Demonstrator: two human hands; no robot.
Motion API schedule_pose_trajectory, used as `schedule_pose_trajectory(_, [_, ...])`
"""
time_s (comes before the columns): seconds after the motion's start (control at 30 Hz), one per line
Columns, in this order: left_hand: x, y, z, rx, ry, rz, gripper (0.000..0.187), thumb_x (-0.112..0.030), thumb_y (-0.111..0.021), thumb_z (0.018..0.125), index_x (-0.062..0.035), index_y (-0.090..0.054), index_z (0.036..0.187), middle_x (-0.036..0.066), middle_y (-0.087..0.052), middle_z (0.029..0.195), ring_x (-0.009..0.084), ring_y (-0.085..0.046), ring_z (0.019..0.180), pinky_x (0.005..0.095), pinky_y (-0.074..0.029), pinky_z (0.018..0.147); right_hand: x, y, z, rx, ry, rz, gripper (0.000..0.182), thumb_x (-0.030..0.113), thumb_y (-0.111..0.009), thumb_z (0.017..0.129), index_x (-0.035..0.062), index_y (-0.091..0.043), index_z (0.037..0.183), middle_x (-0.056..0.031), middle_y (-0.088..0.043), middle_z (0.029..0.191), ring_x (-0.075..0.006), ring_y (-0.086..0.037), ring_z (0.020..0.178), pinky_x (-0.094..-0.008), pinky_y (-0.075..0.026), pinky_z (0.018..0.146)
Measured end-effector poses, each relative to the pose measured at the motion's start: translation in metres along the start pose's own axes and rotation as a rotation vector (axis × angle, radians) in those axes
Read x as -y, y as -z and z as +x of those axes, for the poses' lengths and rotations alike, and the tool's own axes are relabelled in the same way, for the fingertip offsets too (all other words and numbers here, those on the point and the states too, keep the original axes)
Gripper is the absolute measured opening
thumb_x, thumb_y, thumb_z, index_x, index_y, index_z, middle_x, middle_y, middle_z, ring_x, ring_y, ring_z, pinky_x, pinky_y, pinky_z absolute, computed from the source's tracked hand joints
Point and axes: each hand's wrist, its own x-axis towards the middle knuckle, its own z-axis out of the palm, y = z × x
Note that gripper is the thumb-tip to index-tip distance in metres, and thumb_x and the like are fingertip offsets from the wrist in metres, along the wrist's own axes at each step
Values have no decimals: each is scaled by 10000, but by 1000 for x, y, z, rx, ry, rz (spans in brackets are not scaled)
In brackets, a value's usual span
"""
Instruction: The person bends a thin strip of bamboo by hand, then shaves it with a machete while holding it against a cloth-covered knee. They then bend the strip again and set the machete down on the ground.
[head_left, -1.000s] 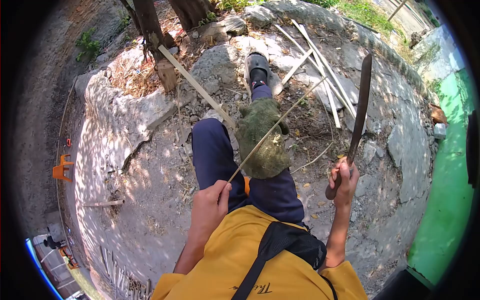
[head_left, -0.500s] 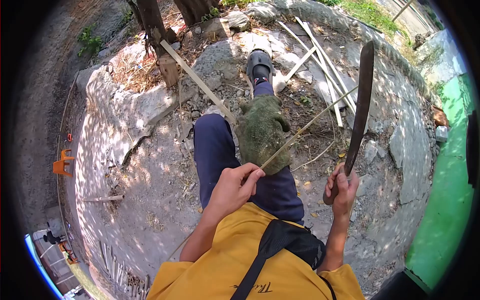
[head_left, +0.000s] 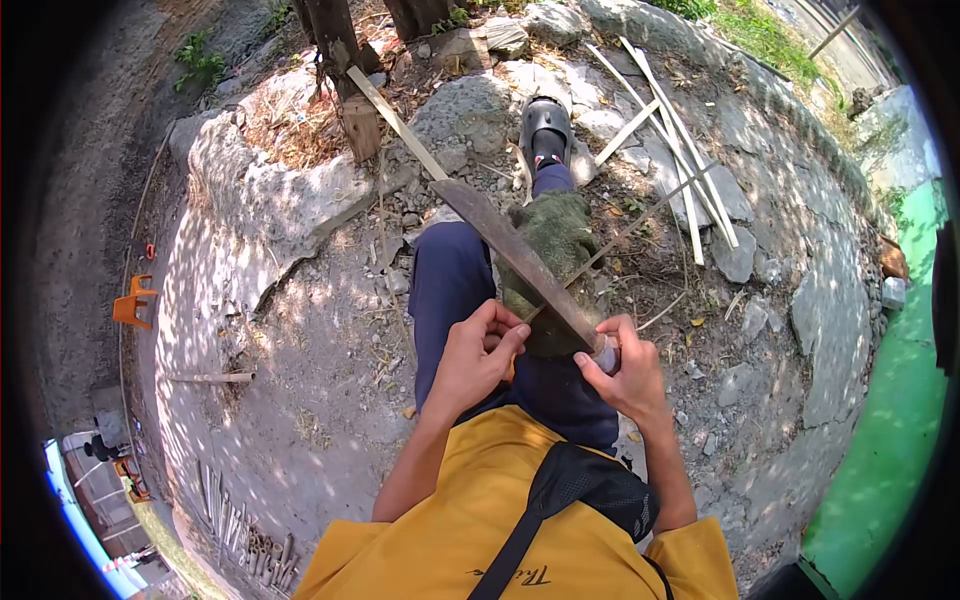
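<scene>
My left hand (head_left: 478, 352) is closed in a pinch on a thin bamboo strip (head_left: 625, 238), which runs up and to the right from my fingers. In my right hand (head_left: 632, 372) is the handle of a machete (head_left: 508, 246). Its broad dark blade slants up to the left, crossing over the strip close to my left fingertips. Beneath both lies a green textured cloth (head_left: 560, 225), draped over my leg in dark trousers (head_left: 446, 285). The blade hides part of this cloth.
Several pale bamboo strips (head_left: 688, 165) lie on the broken concrete ahead, right of my shoe (head_left: 546, 130). Another pale strip (head_left: 395, 125) leans by a tree trunk (head_left: 362, 125). An orange plastic chair (head_left: 134, 302) is at far left; cut bamboo pieces (head_left: 265, 555) lie lower left.
My right hand has moved left and brought the machete from upright at the right to slanting across the strip. My left hand still pinches the strip. The view has shifted slightly.
</scene>
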Motion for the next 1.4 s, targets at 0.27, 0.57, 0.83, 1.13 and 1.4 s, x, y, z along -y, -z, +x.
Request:
schedule_pose_trajectory(0.27, [-2, 8, 1, 6, 74, -20, 169, -153, -653, 1059, -5, -614, 987, 45, -661, 783, 67, -593, 578, 241, -469, 457, -3, -6, 7, -17, 75, -24, 503, 348, -862, 821, 56, -585, 1122, -98, -620, 625, -277, -661, 529, -394, -498, 522])
schedule_pose_trajectory(0.57, [-6, 3, 7, 15, 141, -36, 199, -190, -658, 1060, -5, -614, 1001, 41, -658, 782, 94, -628, 597, 256, -503, 475, -5, -5, 20, 59, 91, -120, 505, 388, -827, 831, 67, -573, 1126, -125, -633, 645, -352, -692, 602, -434, -527, 582])
schedule_pose_trajectory(0.83, [7, 22, -15, -19, 35, -34, 231, -123, -735, 998, 11, -617, 1146, 77, -685, 932, 132, -687, 807, 277, -613, 629, -8, -8, 20, 71, 68, -73, 506, 397, -818, 843, 62, -572, 1131, -143, -653, 679, -373, -700, 637, -461, -533, 605])
schedule_pose_trajectory(1.13, [28, 44, -31, -54, 85, -95, 202, 2, -788, 916, 16, -664, 1076, 74, -706, 913, 136, -709, 795, 281, -628, 634, -12, -8, 15, 49, 98, -48, 521, 427, -821, 836, 78, -581, 1139, -129, -642, 663, -358, -688, 603, -448, -522, 580])
schedule_pose_trajectory(1.4, [24, 53, -29, 28, 204, -264, 151, -17, -741, 969, 32, -656, 1082, 63, -675, 869, 116, -667, 660, 242, -541, 528, -13, -9, 7, 22, 139, -103, 521, 490, -801, 836, 115, -585, 1127, -100, -601, 600, -347, -669, 568, -459, -499, 544])
